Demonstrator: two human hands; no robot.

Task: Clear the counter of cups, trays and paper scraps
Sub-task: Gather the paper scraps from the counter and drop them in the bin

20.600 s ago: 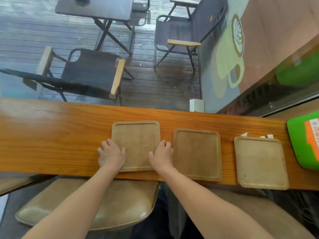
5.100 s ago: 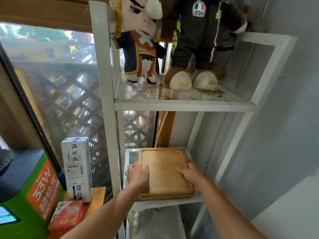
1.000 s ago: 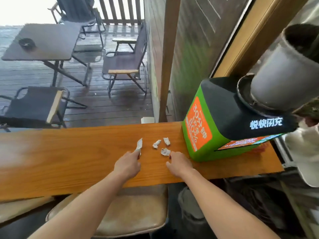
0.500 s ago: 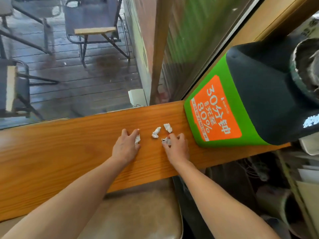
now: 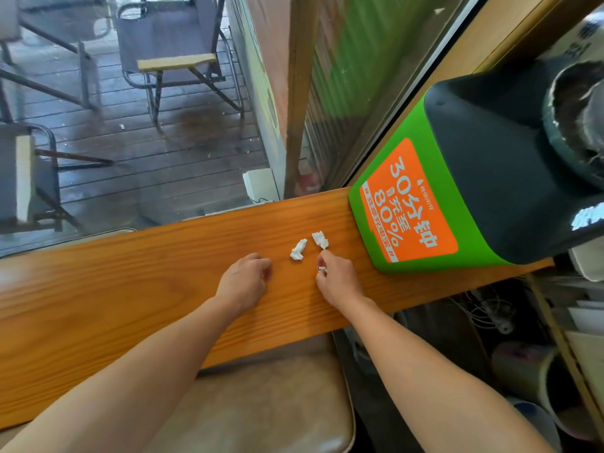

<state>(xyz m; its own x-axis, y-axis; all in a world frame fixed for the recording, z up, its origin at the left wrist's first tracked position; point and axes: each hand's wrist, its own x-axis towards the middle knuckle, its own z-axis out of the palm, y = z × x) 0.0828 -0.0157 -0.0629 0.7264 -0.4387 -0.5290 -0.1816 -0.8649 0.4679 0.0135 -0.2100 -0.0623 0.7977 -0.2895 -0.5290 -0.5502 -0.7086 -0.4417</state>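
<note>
Two crumpled white paper scraps lie on the wooden counter [image 5: 130, 289]: one scrap [image 5: 298, 249] sits between my hands, the other scrap [image 5: 320, 239] a little further back and right. My right hand [image 5: 336, 277] rests on the counter with its fingers closed on a third small scrap [image 5: 322, 269] that peeks out at the fingertips. My left hand [image 5: 243, 281] is curled shut on the counter to the left; a scrap it covered earlier is hidden inside it.
A green and black charging station [image 5: 457, 197] with an orange label stands on the counter's right end, close to my right hand. A padded stool [image 5: 255, 403] sits below the counter. Behind the glass are deck chairs [image 5: 170, 47].
My left hand has closed over the leftmost scrap, which no longer shows. My right hand has pinched up the nearest scrap. The view has tilted down and closer.
</note>
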